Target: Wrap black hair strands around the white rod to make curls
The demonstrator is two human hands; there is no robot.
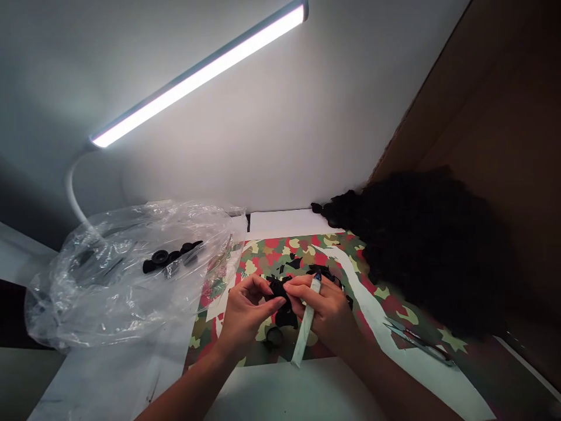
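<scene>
My left hand and my right hand meet over a camouflage-patterned mat. Both pinch the same small black piece between their fingertips. A slim white tool with a dark blue tip lies tucked along my right hand's fingers, pointing down toward the table's near edge. More small black scraps lie on the mat just beyond my hands, and a dark round part sits below them.
A crumpled clear plastic bag with black round parts lies at left. A big heap of black pieces fills the right. Small scissors lie at right on the mat. A lit lamp bar hangs overhead.
</scene>
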